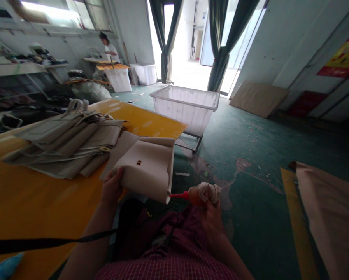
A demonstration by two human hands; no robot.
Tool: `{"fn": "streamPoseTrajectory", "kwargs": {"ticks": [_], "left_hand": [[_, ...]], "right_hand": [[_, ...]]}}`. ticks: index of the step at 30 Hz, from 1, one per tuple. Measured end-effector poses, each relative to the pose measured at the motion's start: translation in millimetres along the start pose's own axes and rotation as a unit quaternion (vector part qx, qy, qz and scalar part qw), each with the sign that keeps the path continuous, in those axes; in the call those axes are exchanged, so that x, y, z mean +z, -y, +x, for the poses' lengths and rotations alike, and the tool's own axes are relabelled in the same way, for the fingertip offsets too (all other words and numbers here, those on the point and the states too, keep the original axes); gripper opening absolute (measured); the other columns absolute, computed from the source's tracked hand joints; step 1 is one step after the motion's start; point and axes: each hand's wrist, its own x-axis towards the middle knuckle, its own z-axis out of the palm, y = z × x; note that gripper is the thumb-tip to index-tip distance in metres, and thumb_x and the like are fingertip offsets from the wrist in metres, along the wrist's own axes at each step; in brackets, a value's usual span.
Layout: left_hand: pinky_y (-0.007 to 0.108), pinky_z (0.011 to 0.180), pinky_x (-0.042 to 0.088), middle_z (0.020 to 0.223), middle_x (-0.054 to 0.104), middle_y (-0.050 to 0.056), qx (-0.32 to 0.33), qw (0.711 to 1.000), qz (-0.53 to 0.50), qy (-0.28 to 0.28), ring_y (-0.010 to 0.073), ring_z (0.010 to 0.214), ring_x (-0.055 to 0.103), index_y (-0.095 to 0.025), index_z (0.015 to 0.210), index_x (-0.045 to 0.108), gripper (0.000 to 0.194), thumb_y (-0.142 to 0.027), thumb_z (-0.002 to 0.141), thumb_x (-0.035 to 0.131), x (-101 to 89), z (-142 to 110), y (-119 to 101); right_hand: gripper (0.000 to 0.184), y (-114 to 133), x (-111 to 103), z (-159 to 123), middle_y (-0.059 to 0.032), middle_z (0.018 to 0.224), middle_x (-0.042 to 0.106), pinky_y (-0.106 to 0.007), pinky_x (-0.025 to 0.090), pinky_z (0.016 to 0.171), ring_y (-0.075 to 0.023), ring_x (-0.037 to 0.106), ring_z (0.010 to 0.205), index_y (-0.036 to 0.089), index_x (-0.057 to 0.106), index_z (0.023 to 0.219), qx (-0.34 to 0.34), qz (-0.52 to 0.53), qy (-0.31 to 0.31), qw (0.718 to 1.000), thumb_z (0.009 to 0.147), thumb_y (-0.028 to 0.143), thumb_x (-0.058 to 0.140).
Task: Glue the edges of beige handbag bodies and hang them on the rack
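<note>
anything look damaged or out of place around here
Yes: the green floor has bare, brownish patches where its coating looks worn away. A pale scrap also lies loose on it, seen just right of the beige panel in the left hand.

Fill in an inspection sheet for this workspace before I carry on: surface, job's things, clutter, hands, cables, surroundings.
Surface: yellow table, on the left.
Job's things: beige piece, held up by the table's edge; bottle with a red nozzle, its tip at the piece's lower right corner, contact unclear.
Clutter: pile of similar pieces, unevenly stacked on the table; blue item at lower left.
Hands: left hand grips the piece; right hand holds the bottle.
Cables: nothing seen; only a black strap across lower left.
Surroundings: white bin beyond the table, worn green floor, seated person far back.
</note>
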Motion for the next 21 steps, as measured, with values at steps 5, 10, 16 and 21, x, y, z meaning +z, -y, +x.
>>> {"fn": "streamPoseTrajectory", "kwargs": {"ticks": [5,10,16,21], "left_hand": [[0.024,0.055,0.051,0.072,0.071,0.004,0.017,1.000,0.019,0.006,0.0175,0.065,0.063,-0.014,0.076,0.074,0.061,-0.058,0.039,0.096,-1.1,3,0],[0.026,0.058,0.052,0.074,0.070,0.004,0.026,0.999,0.029,0.001,0.0196,0.070,0.064,-0.015,0.081,0.075,0.060,-0.056,0.043,0.095,-3.4,8,-2],[0.024,0.052,0.048,0.075,0.071,0.005,0.018,0.999,0.039,-0.001,0.0177,0.064,0.061,-0.014,0.079,0.074,0.059,-0.055,0.043,0.095,-2.1,7,-1],[0.026,0.050,0.046,0.068,0.069,0.004,0.019,0.999,0.036,0.019,0.0172,0.058,0.059,-0.013,0.080,0.073,0.066,-0.057,0.036,0.096,17.3,15,-23]], "right_hand": [[0.043,13,3,10,0.0091,0.092,0.061,-0.021,0.053,0.074,-0.0098,0.059,0.078,0.028,0.058,0.099,0.024,0.056,-0.024,0.998,0.065,0.030,0.083],[0.046,19,2,12,0.0081,0.092,0.066,-0.026,0.056,0.077,-0.0134,0.064,0.081,0.029,0.061,0.102,0.077,0.093,-0.013,0.993,0.063,0.034,0.084],[0.051,9,1,1,0.0041,0.100,0.070,-0.028,0.058,0.075,-0.0153,0.066,0.083,0.027,0.065,0.106,0.065,0.065,-0.025,0.995,0.060,0.028,0.087],[0.044,-8,-6,23,0.0047,0.087,0.072,-0.027,0.060,0.069,-0.0144,0.066,0.072,0.024,0.067,0.093,0.076,0.077,-0.070,0.992,0.057,0.037,0.088]]}}
